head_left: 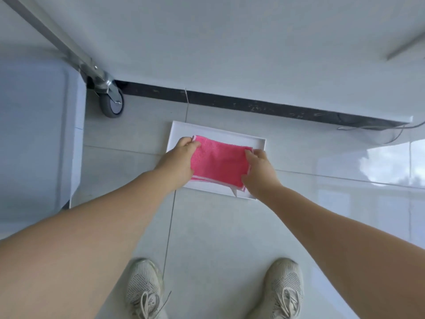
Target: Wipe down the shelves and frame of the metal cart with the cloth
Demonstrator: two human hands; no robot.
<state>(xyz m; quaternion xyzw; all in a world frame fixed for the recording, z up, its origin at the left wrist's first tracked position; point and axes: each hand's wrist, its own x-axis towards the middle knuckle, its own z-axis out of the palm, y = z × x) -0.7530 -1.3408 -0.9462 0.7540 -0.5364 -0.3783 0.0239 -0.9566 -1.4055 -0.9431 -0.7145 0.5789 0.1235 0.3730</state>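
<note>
While both arms reach down toward the floor, the pink cloth [218,161] lies folded flat in a shallow white tray [257,141] set on the pale tiles, just short of the dark baseboard [253,104]. Left hand [178,161] grips the cloth's left edge: thumb lies on top, fingers curl under the border near the far corner. Right hand [258,168] holds the right edge the same way, fingers bent over the fabric. Whether the cloth is lifted clear of the tray or resting on it cannot be told; a white label or under-layer shows at its near right corner.

Cart: only part is in view. A metal frame leg [57,40] runs diagonally at upper left, ending in a grey caster wheel [112,102]; a flat pale shelf surface [34,134] sits at far left. Cart is well apart from the cloth.

Judged step: the cloth pick-up, before or between wiping passes. No part of the cart is in contact with the cloth.

Next move would call for raising the cloth free of the tray, gathering it into one hand, and turning left to the shelf and leg. Two light mesh shoes [143,288] stand at the bottom of the view.
</note>
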